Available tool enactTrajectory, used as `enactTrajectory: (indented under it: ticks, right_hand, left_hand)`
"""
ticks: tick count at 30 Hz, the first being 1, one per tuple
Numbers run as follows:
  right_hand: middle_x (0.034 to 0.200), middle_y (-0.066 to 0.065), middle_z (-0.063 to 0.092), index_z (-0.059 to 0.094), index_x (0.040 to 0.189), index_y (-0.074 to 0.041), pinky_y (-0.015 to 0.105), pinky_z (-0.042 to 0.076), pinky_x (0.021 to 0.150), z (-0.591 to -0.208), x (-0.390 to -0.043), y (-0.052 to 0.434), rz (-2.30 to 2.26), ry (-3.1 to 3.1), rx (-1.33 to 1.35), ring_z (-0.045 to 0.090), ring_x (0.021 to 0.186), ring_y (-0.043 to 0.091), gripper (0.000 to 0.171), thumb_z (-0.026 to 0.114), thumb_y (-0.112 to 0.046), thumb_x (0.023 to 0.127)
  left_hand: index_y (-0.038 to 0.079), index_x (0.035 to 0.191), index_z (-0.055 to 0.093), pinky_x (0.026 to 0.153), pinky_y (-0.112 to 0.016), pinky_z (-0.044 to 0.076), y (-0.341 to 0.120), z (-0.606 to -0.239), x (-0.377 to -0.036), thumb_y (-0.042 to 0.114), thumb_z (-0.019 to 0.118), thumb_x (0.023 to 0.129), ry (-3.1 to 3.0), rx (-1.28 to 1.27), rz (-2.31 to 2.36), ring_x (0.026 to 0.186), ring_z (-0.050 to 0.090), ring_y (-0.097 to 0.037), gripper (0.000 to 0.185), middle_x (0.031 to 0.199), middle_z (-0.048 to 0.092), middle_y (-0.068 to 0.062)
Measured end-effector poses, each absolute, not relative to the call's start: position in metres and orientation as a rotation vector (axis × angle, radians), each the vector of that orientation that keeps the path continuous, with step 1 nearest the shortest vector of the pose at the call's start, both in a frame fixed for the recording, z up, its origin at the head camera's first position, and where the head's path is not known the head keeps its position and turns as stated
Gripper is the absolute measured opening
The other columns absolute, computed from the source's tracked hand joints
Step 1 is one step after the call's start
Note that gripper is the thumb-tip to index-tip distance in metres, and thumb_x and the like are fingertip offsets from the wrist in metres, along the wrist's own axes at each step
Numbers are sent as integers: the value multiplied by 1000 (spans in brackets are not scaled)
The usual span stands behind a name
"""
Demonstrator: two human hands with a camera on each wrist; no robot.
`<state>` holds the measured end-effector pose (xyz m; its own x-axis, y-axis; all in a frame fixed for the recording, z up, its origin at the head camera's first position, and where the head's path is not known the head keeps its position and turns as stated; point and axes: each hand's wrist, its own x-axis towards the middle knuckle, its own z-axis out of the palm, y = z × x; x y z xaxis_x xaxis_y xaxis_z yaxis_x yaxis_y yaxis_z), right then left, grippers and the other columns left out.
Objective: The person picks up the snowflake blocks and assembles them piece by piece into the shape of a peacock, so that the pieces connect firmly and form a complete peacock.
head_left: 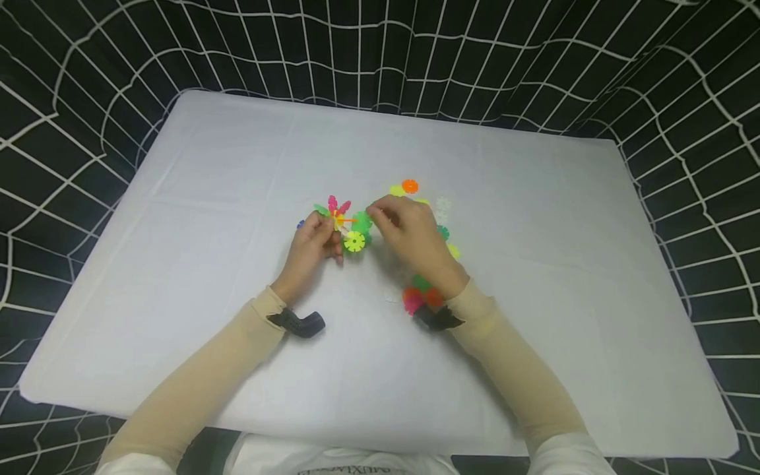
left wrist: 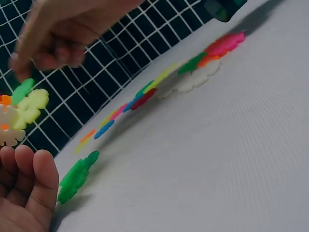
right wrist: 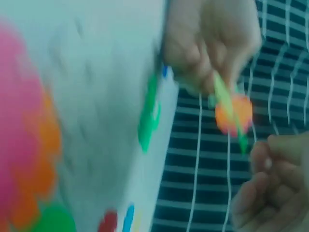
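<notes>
My left hand [head_left: 325, 232] grips a cluster of joined snowflake discs [head_left: 338, 212] in pink, orange, green and white just above the white table [head_left: 208, 198]. A yellow-green disc [head_left: 354, 242] hangs at the cluster's lower side. My right hand [head_left: 374, 215] pinches a green disc [head_left: 361, 222] against the cluster's right side. In the left wrist view the right hand's fingertips [left wrist: 18, 67] sit on the green disc [left wrist: 21, 91], beside the yellow-green disc [left wrist: 32, 106]. The right wrist view is blurred; it shows the left hand [right wrist: 212, 43] holding an orange disc [right wrist: 234, 114].
Loose discs lie behind and under my right hand: orange [head_left: 410, 186], yellow [head_left: 396, 190], white [head_left: 442, 203], and a green, pink and orange group [head_left: 418, 293] by the wrist. A green disc [left wrist: 75, 176] lies by my left fingers. Black netting [head_left: 380, 53] surrounds the table.
</notes>
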<state>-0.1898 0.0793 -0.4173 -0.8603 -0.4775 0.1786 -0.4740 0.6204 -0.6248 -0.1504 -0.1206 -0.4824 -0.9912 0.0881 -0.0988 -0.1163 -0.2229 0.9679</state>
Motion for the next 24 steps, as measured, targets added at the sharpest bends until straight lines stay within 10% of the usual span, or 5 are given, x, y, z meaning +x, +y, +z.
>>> enactTrajectory:
  ticks: [8,16,24]
  right_hand:
    - [110,9,56,44,153,-26,31,48,75,-425,-204,101,-474,2462,-843,50,94,22,50,50,-17,104]
    - [108,5,59,71,126,-17,30,49,77,-423,-199,99,-426,2490,-889,50,100,20,30,65,-20,97]
    - [105,3,61,64,123,-14,33,54,80,-424,-201,98,-397,2456,-737,57,93,20,30,70,-24,96]
  left_hand:
    - [14,93,40,66,-26,51,-122,-481,-150,22,33,111,1682,-122,2434,72,51,-14,21,83,47,1]
    - [14,94,41,66,-26,50,-122,-480,-151,22,34,111,1675,-110,2436,72,51,-14,20,84,48,1]
    - [13,92,41,63,-26,51,-121,-483,-149,16,35,110,1702,-9,2420,71,52,-14,20,83,51,0]
